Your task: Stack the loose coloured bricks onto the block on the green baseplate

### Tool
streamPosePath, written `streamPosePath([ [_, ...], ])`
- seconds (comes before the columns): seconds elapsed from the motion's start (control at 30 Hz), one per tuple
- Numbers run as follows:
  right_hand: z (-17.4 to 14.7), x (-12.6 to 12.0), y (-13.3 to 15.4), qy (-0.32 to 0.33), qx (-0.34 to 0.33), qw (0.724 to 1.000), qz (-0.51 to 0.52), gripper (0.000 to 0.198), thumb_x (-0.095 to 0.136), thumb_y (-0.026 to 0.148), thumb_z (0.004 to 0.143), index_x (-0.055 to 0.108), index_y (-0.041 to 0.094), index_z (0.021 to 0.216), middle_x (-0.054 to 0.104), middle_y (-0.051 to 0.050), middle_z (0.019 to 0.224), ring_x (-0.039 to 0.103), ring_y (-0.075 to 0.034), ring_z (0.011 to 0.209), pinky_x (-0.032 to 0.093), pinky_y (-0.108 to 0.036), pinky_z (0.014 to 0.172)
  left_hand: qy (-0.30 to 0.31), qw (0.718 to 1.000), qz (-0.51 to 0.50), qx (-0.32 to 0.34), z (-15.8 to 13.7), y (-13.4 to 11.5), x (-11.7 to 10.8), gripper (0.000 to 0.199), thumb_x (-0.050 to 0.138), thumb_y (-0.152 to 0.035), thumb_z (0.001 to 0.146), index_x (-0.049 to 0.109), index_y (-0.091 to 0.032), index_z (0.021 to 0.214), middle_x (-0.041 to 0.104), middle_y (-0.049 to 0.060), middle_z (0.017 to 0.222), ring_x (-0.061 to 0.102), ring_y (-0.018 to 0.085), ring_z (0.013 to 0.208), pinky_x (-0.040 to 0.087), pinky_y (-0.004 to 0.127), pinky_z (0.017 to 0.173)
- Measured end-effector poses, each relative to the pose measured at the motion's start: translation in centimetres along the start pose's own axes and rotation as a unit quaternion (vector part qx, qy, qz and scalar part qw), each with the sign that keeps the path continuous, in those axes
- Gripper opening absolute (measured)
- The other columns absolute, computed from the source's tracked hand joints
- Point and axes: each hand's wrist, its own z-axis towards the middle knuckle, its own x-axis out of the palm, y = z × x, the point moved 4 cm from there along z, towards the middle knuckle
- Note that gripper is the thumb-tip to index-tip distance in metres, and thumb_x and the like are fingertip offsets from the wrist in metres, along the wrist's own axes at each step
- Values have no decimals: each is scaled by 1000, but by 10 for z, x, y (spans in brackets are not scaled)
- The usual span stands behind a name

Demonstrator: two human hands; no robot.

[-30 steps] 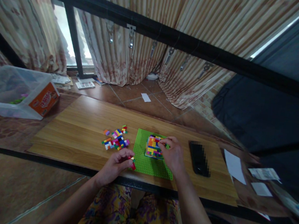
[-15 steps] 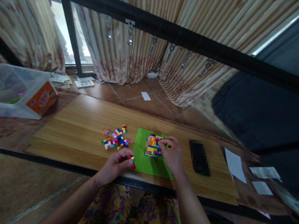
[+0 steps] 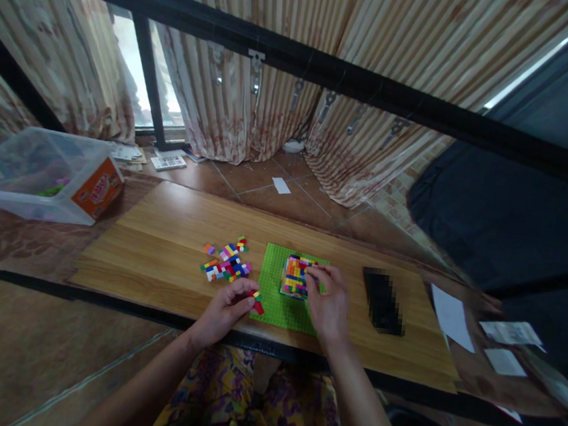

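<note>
My left hand [image 3: 227, 307] is closed on a few small toy bricks [image 3: 258, 304], red, yellow and green, held over the left front part of a green baseplate [image 3: 269, 285]. On that baseplate stands a block built of many-coloured toy bricks [image 3: 294, 278], with rows of orange, yellow, blue and purple on top. My right hand [image 3: 329, 303] reaches over the block's right side. Its thumb and forefinger pinch together at the top surface; whatever is between them is too small or hidden to make out. Left of the baseplate lies a loose pile of toy bricks [image 3: 229, 264].
The wooden table board [image 3: 162, 228] carries a black, partly pixelated object [image 3: 382, 301] on the right. A clear plastic bin [image 3: 37, 169] with an orange label stands at far left. Papers [image 3: 452, 316] lie to the right. A dark bar [image 3: 288, 66] crosses before the curtains.
The whole view has shifted slightly, with things appearing a little further right. Both hands keep nearly the same places, the left on its bricks and the right at the block.
</note>
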Motion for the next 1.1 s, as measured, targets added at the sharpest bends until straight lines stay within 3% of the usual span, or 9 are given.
streamPosePath([
  [0.17, -33, 18, 27, 91, 59, 988, 105, 18, 55, 30, 86, 71, 22, 89, 66, -5, 89, 61, -19, 82, 48, -32, 73, 5, 1000, -3, 2, 0, 1, 0, 24, 71, -28, 78, 63, -16, 98, 65, 1, 77, 59, 12, 69, 46, 23, 66],
  [0.3, -53, 35, 40, 137, 113, 976, 123, 18, 60, 32, 83, 70, 21, 91, 67, -4, 84, 61, -18, 76, 47, -30, 71, 28, 999, 10, 16, 1, 2, 0, 21, 69, -27, 80, 63, -15, 97, 64, 1, 78, 58, 12, 71, 45, 23, 68],
  [0.53, -60, 53, 41, 157, 171, 956, 180, 15, 60, 32, 80, 69, 20, 82, 69, -2, 78, 62, -18, 74, 47, -29, 70, 20, 999, 33, 34, 1, 5, -4, 16, 68, -26, 81, 65, -15, 92, 63, 1, 79, 56, 12, 72, 44, 22, 69],
  [0.9, -68, 57, 35, 164, 234, 916, 281, 16, 60, 31, 77, 70, 20, 72, 70, -1, 67, 62, -17, 63, 48, -28, 62, 30, 998, 59, 13, -2, -8, 3, 18, 68, -31, 80, 65, -15, 87, 62, 1, 74, 54, 13, 68, 43, 24, 66],
  [1.0, -61, 45, 33, 142, 211, 927, 275, 16, 61, 33, 78, 71, 21, 75, 71, -2, 74, 63, -18, 69, 50, -30, 66, 26, 998, 54, 6, -1, -6, 1, 17, 68, -30, 80, 64, -15, 87, 61, 0, 75, 54, 13, 69, 43, 24, 67],
  [1.1, -43, 24, 25, 94, 153, 960, 213, 17, 59, 35, 81, 72, 23, 81, 71, -3, 84, 64, -20, 80, 50, -32, 74, 18, 999, 41, -3, -1, -3, 0, 18, 67, -30, 81, 63, -15, 89, 62, 0, 76, 54, 12, 69, 43, 24, 67],
])
